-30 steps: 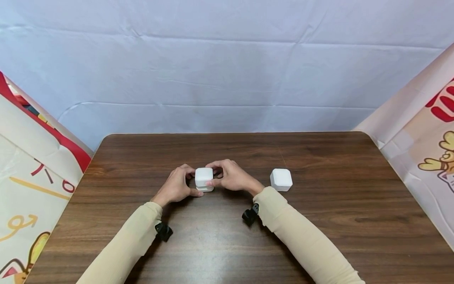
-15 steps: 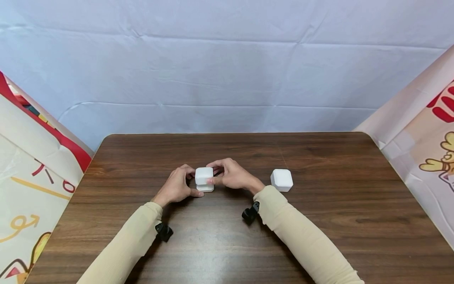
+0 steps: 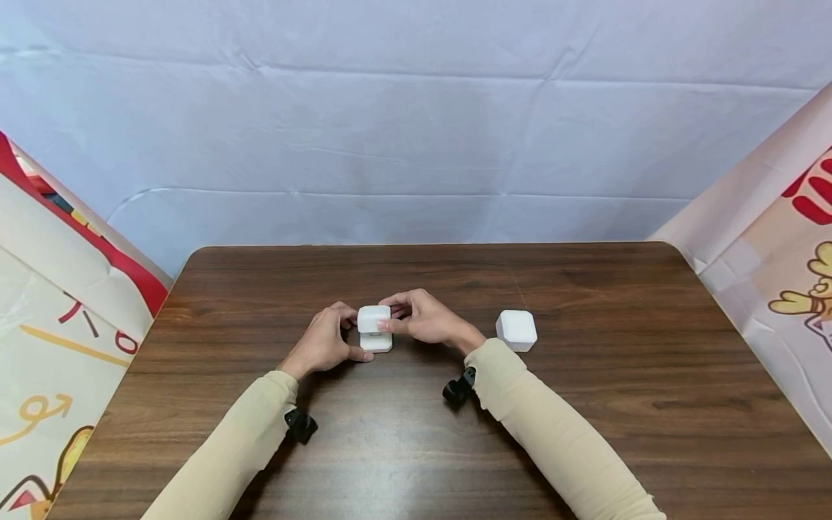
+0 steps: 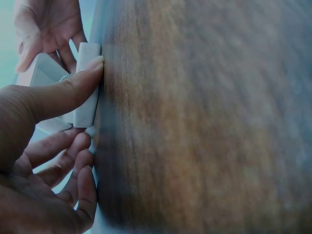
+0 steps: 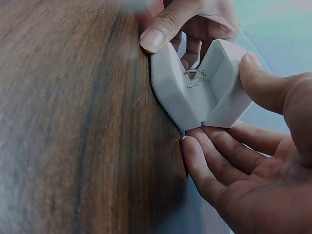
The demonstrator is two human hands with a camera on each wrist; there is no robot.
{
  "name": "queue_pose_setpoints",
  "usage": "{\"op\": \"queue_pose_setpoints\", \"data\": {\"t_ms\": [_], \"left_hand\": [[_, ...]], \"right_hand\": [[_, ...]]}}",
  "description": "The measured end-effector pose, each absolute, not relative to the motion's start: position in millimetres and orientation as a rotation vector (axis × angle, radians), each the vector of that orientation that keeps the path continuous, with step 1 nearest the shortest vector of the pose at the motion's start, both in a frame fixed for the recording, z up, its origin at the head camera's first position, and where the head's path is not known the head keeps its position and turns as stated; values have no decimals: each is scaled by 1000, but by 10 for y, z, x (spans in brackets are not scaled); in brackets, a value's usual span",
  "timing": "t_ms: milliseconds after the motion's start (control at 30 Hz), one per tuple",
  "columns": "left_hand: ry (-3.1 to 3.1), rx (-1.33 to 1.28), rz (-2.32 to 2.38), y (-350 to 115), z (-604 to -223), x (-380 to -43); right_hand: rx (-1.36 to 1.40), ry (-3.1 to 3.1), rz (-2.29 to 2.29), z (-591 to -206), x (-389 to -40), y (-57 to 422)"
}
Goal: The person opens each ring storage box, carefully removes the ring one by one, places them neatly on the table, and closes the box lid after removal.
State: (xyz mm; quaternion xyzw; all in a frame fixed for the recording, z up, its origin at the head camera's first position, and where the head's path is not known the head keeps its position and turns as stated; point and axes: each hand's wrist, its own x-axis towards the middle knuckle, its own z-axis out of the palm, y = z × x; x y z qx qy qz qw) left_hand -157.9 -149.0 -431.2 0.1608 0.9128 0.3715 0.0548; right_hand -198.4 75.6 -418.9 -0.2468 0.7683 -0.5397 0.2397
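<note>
A small white ring box point(image 3: 375, 342) sits on the wooden table with its lid point(image 3: 373, 318) tilted up at the hinge. Inside, a silver ring point(image 5: 197, 79) set with small stones stands upright in the right wrist view. My left hand point(image 3: 323, 339) grips the base of the box, thumb point(image 4: 83, 87) on its front and fingers behind. My right hand point(image 3: 425, 319) pinches the lid, thumb point(image 5: 263, 80) on its front edge and fingers at the back near the hinge.
A second white box point(image 3: 516, 330), closed, stands on the table point(image 3: 617, 347) to the right of my right hand. A pale cloth point(image 3: 416, 144) hangs behind the table's far edge, with printed cloths at both sides.
The lid has swung further up and back under my right hand, widening the gap above the base. My left hand stays in place on the base.
</note>
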Motion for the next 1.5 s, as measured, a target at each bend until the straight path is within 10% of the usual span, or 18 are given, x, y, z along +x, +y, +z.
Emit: {"op": "queue_pose_setpoints", "data": {"t_ms": [1500], "left_hand": [[2753,413,1149,-1479,-4305,-1582]], "right_hand": [[-424,2121,-1509,-4179,-1966,711]]}}
